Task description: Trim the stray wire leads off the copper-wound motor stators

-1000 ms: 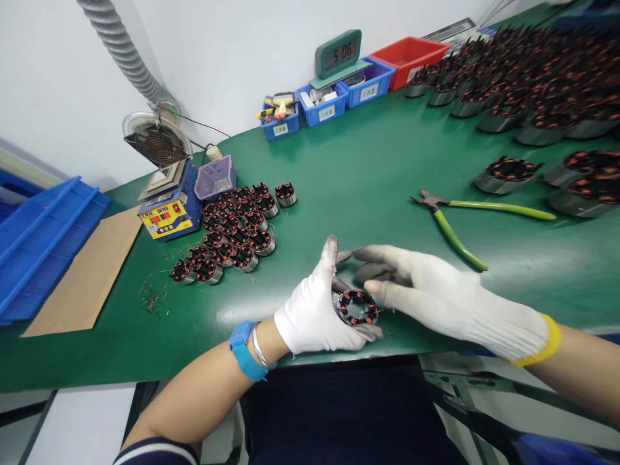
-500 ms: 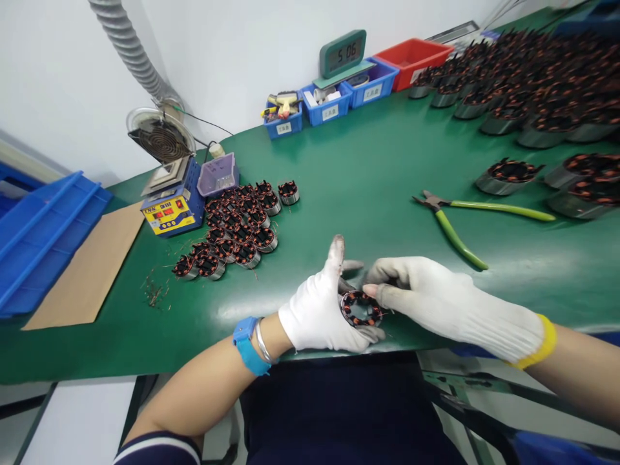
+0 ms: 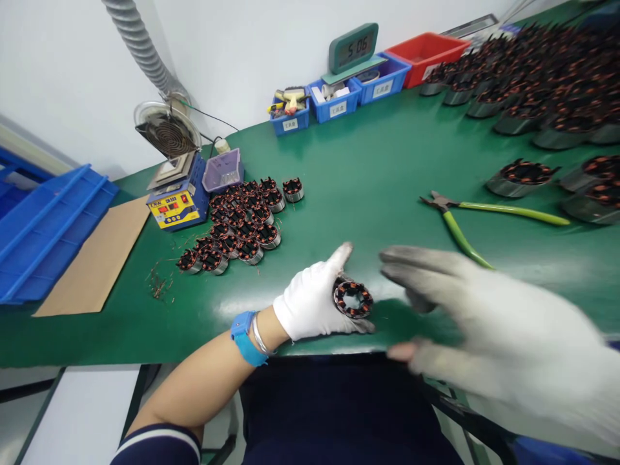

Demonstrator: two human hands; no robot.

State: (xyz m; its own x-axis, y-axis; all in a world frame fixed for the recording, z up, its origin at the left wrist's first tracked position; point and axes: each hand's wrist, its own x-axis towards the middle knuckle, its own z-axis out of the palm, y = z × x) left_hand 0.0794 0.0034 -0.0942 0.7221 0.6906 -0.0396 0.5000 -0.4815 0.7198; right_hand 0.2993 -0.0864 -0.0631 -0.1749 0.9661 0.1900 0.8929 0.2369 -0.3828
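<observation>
My left hand (image 3: 314, 300), in a white glove, holds a ring-shaped motor stator (image 3: 353, 299) with copper windings and black insulation near the table's front edge. Its thumb points up and away from the part. To the right, my right hand (image 3: 479, 323), also gloved and blurred by motion, is apart from the stator, with thumb and fingers spread and nothing between them. Green-handled cutting pliers (image 3: 453, 219) lie with handles apart on the green table (image 3: 339, 194) beyond my right hand.
Several wound stators (image 3: 242, 223) stand grouped at the left, near wire scraps (image 3: 157, 284), a blue-yellow device (image 3: 178, 203) and a purple tray (image 3: 223, 171). Many more stators (image 3: 547, 84) fill the back right. Blue bins (image 3: 336, 108), a red bin (image 3: 426, 55) and a clock (image 3: 353, 47) line the back.
My right hand has let go of the stator's edge, moved right and closer to the camera, and opened. My left hand still holds the stator. The view has shifted slightly.
</observation>
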